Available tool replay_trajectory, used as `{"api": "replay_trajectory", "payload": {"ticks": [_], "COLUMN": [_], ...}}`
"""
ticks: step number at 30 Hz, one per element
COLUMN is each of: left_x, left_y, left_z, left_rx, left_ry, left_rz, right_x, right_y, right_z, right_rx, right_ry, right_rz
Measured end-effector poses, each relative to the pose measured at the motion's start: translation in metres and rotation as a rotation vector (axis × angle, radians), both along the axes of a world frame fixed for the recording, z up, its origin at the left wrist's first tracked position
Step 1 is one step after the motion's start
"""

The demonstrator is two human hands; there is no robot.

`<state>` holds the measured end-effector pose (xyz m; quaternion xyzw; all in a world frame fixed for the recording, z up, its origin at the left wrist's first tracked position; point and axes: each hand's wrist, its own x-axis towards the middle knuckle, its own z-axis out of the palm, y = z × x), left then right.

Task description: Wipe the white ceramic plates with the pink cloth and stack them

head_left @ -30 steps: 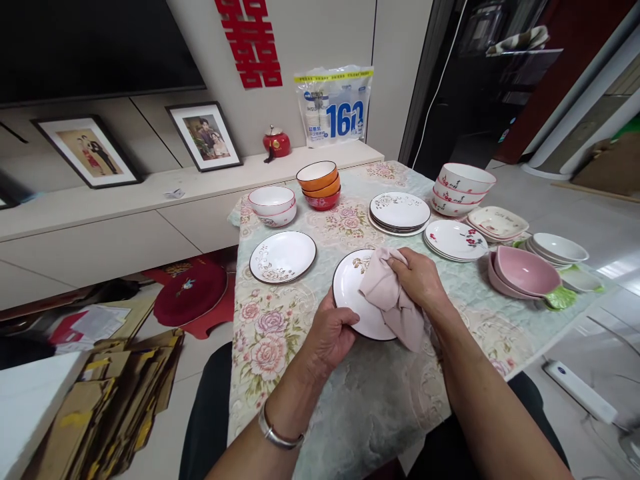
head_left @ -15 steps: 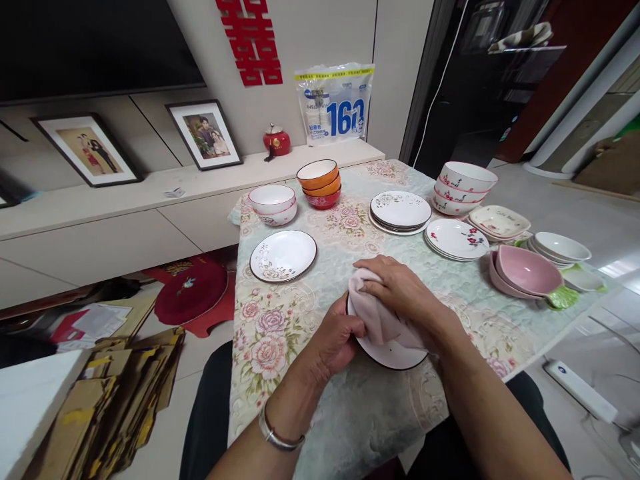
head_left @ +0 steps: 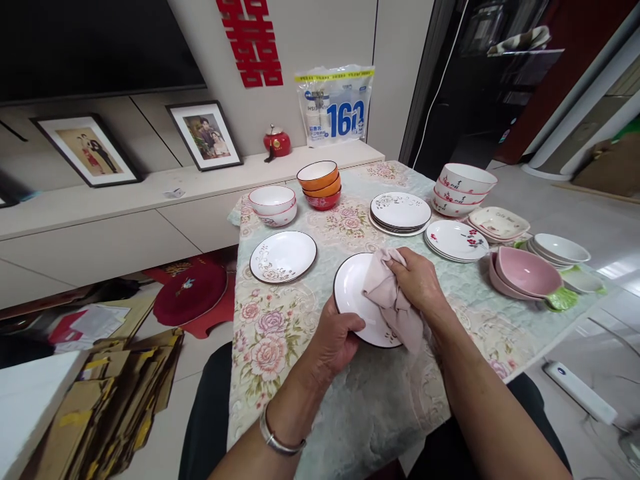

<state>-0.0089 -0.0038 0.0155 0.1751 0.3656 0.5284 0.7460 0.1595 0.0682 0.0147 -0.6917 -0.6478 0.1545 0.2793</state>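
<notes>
My left hand point(head_left: 340, 339) grips the lower left rim of a white plate point(head_left: 353, 283) with a dark edge, its thumb on the upper face. A crumpled pale pink cloth point(head_left: 393, 293) is pinched in my right hand point(head_left: 420, 283) and lies over the plate's right side. To the left, another dark-rimmed plate point(head_left: 283, 257) with a floral pattern rests on the flowered tablecloth point(head_left: 273, 327). Beyond my hands stands a stack of similar plates point(head_left: 400, 210), with white plates with red flowers point(head_left: 456, 240) beside it.
Orange bowls point(head_left: 319, 175) and white bowls point(head_left: 273, 200) are stacked at the back. On the right are tall stacked bowls point(head_left: 465, 187), square dishes point(head_left: 499, 222), pink leaf-shaped bowls point(head_left: 530, 270) and small white bowls point(head_left: 563, 247). Flattened cardboard point(head_left: 75, 413) lies at lower left.
My right hand has moved right with the cloth, uncovering the plate's left part. The plate has shifted up and left and is turned, still in my left hand.
</notes>
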Motion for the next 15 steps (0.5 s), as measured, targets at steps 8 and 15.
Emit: {"api": "replay_trajectory", "payload": {"ticks": [8, 15], "left_x": [0.0, -0.001], "left_y": [-0.003, -0.003], "left_z": [-0.004, -0.005], "left_rx": [-0.006, 0.012], "left_ry": [0.038, 0.044], "left_rz": [-0.187, -0.258], "right_x": [-0.023, -0.006], "right_y": [-0.018, -0.012], "right_z": [0.019, 0.013], "right_rx": [0.071, -0.042], "right_ry": [-0.11, 0.078], "right_rz": [0.461, 0.487]}}
